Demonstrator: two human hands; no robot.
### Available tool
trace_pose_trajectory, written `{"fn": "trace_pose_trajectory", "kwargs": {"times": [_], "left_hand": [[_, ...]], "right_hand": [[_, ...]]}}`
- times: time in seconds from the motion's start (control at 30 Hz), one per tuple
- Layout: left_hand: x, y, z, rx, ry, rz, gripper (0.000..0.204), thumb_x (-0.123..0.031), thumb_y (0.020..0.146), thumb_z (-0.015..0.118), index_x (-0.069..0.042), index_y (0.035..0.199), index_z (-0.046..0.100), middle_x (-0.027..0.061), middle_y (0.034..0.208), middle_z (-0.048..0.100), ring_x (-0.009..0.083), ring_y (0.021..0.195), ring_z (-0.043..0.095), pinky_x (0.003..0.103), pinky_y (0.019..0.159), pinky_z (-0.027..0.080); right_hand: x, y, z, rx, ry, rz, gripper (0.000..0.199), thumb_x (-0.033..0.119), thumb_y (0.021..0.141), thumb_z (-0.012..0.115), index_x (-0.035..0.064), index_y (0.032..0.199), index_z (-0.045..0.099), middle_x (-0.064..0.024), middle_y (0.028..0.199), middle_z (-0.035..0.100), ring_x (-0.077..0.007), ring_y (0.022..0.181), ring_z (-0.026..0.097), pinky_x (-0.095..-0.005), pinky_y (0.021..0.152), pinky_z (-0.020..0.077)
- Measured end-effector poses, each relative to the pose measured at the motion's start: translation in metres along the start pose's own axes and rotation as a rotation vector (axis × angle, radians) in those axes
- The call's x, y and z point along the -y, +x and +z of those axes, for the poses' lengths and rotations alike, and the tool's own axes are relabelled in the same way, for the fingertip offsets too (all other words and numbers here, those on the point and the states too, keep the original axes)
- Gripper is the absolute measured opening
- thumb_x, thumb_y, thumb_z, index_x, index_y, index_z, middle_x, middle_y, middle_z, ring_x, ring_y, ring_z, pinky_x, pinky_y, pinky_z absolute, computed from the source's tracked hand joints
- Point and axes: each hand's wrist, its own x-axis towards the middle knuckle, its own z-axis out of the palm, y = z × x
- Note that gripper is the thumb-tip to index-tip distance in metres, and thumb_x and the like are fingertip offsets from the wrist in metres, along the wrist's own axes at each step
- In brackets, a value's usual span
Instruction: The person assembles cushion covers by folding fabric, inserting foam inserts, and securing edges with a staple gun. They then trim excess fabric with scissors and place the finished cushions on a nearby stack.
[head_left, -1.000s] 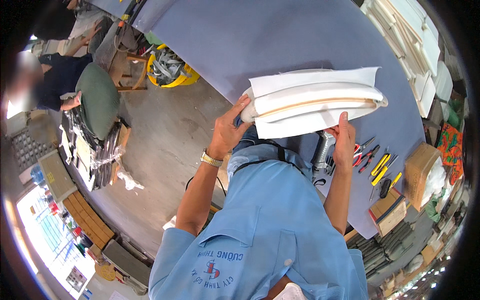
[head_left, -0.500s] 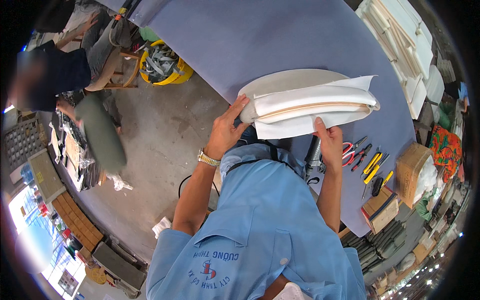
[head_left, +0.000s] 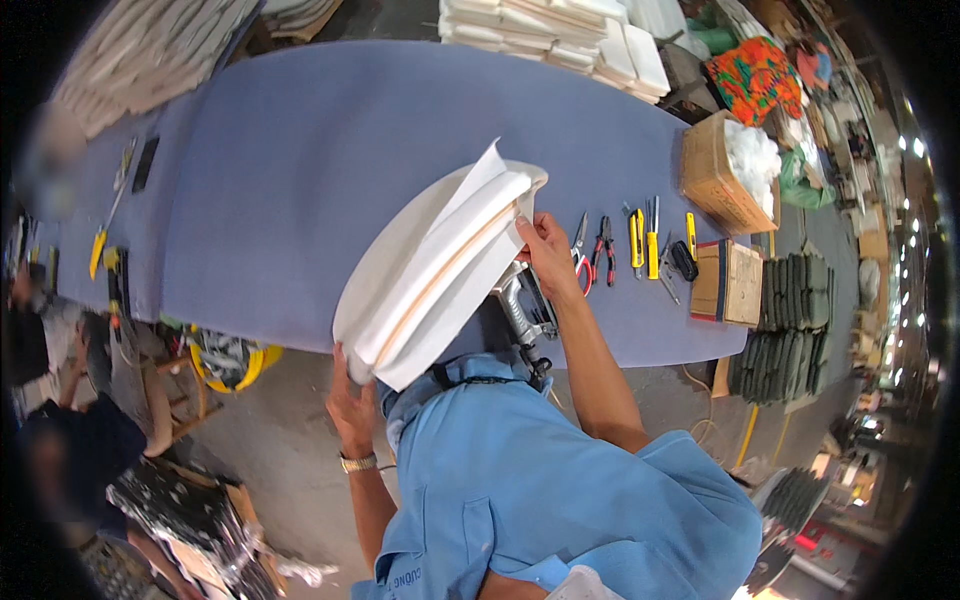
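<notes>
A curved, upholstered pad (head_left: 425, 255) in pale fabric is held over the near edge of the table. Loose white flaps stand out from its underside, and a thin tan strip runs lengthwise between them. My left hand (head_left: 352, 408) grips its lower left end, fingers partly hidden beneath it. At the upper right end, my right hand (head_left: 548, 258) pinches the fabric edge between thumb and fingers. Just below that hand, a silver-grey tool with a handle (head_left: 518, 312), perhaps a staple gun, lies at the table edge, partly covered by the pad.
On the blue-grey table (head_left: 270, 190), red-handled scissors (head_left: 582, 262), pliers (head_left: 604, 252) and yellow cutters (head_left: 637, 243) lie to the right. Beyond are a carton of white stuffing (head_left: 725, 170) and stacked white pads (head_left: 540, 30). A yellow bucket of scraps (head_left: 235, 362) and a seated person are at left.
My view and body have turned, bringing more of the table into sight. The pad has tilted from nearly level to a steep slant, right end up. Both hands still hold it.
</notes>
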Motion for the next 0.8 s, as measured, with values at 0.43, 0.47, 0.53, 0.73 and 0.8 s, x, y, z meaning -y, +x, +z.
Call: {"fn": "trace_pose_trajectory", "kwargs": {"times": [0.43, 0.47, 0.53, 0.73, 0.8], "left_hand": [[-0.027, 0.004, -0.002, 0.019, 0.146, -0.025, 0.068, -0.007, 0.085, 0.074, -0.001, 0.148, 0.049, 0.0232, 0.148, 0.054, 0.0371, 0.136, 0.054, 0.041, 0.109, 0.047], [-0.026, 0.001, -0.003, 0.029, 0.158, 0.025, 0.067, -0.007, 0.085, 0.074, -0.001, 0.148, 0.05, 0.023, 0.149, 0.053, 0.0377, 0.137, 0.053, 0.042, 0.11, 0.047], [-0.024, 0.004, -0.006, 0.033, 0.185, 0.141, 0.067, -0.009, 0.085, 0.074, -0.001, 0.147, 0.051, 0.0227, 0.149, 0.053, 0.0389, 0.139, 0.051, 0.043, 0.111, 0.046], [-0.056, 0.04, 0.003, 0.115, 0.496, 0.357, 0.045, -0.014, 0.083, 0.073, 0.007, 0.122, 0.063, 0.0234, 0.152, 0.049, 0.0466, 0.138, 0.047, 0.047, 0.113, 0.044], [-0.048, 0.037, 0.003, 0.129, 0.437, 0.165, 0.041, -0.015, 0.082, 0.073, 0.01, 0.113, 0.063, 0.027, 0.141, 0.056, 0.0506, 0.125, 0.055, 0.048, 0.105, 0.049]], "right_hand": [[-0.031, 0.02, 0.005, -0.151, 0.424, 0.095, 0.052, 0.043, 0.108, 0.048, -0.0043, 0.122, 0.065, -0.0111, 0.107, 0.071, -0.0168, 0.092, 0.066, -0.0338, 0.086, 0.0517], [-0.033, 0.023, 0.001, -0.141, 0.293, 0.061, 0.051, 0.043, 0.108, 0.049, -0.0031, 0.121, 0.066, -0.0103, 0.105, 0.071, -0.016, 0.091, 0.064, -0.0336, 0.084, 0.0514], [-0.031, 0.032, -0.005, -0.118, 0.042, -0.036, 0.049, 0.044, 0.107, 0.051, -0.0007, 0.118, 0.068, -0.0087, 0.101, 0.07, -0.0143, 0.087, 0.062, -0.0332, 0.081, 0.0508], [0.01, 0.05, 0.029, -0.107, 0.037, -0.216, 0.047, 0.039, 0.108, 0.05, -0.0034, 0.11, 0.07, -0.0071, 0.092, 0.069, -0.0132, 0.087, 0.059, -0.0331, 0.08, 0.049], [0.033, 0.054, 0.056, -0.035, -0.101, -0.326, 0.047, 0.039, 0.109, 0.048, -0.0027, 0.113, 0.069, -0.0103, 0.094, 0.071, -0.016, 0.088, 0.061, -0.0335, 0.082, 0.0492]]}}
